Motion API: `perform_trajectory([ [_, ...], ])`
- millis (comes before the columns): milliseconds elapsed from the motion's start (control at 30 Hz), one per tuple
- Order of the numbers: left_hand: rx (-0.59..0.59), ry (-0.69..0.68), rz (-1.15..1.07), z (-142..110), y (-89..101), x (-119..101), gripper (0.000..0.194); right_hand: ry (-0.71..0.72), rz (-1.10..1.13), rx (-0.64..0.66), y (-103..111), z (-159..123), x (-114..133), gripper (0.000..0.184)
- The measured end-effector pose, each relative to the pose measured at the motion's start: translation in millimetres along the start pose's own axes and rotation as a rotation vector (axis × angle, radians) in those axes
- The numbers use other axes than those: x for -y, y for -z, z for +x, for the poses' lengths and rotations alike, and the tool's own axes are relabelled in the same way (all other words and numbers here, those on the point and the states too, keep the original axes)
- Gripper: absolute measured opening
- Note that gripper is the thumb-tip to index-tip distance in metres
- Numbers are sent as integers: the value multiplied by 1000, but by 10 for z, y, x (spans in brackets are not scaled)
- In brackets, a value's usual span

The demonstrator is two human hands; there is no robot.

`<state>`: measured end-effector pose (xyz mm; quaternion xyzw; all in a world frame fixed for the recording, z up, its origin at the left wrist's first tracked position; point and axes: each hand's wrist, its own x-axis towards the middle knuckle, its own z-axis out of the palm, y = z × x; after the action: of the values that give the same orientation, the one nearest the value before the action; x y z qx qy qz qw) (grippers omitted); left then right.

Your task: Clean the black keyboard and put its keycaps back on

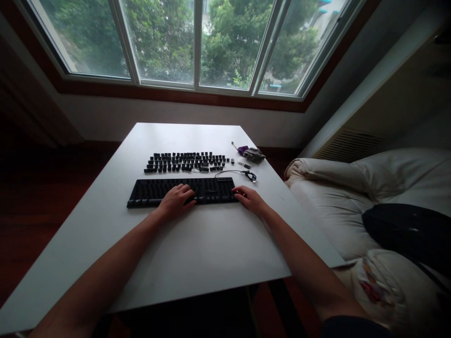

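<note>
A black keyboard [151, 191] lies on the white table [197, 253]. My left hand [176, 201] rests on its front middle, fingers curled down onto the keys. At the keyboard's right end, my right hand [249, 198] has its fingers lying against the edge. Neither hand lifts anything. Behind the keyboard lie several rows of loose black keycaps [186, 162].
A thin black cable [243, 173] curls behind the keyboard's right end. A purple-handled tool [241, 149] and a small grey cloth [254, 154] lie at the back right. A white cushioned seat [352, 206] with a dark bag [408, 232] stands right of the table. Windows are beyond.
</note>
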<state>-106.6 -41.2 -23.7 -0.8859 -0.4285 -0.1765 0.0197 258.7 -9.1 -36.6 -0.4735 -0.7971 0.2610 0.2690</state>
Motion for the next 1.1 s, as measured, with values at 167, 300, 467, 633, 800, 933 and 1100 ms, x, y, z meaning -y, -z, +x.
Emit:
perform_trajectory([
  [167, -8, 3, 11, -27, 20, 0, 18, -11, -52, 13, -17, -19, 59, 29],
  [300, -14, 1, 14, -29, 4, -14, 19, -26, -53, 34, -16, -31, 86, 31],
  [467, -13, 4, 3, -17, 11, -19, 17, 35, -63, -18, -43, -6, 48, 26],
  [633, -15, -1, -3, -3, 13, -12, 17, 39, -50, -88, -70, 1, -25, 26],
  [800, -13, -3, 6, -5, 1, -1, 17, -15, -40, -112, -64, 22, -53, 14],
  [933, -10, 0, 14, -10, 0, -5, 17, -33, -31, -119, -82, 23, -61, 12],
  [1100, -16, 12, 11, -14, 12, -17, 16, -67, 36, -172, -61, 58, -131, 16],
])
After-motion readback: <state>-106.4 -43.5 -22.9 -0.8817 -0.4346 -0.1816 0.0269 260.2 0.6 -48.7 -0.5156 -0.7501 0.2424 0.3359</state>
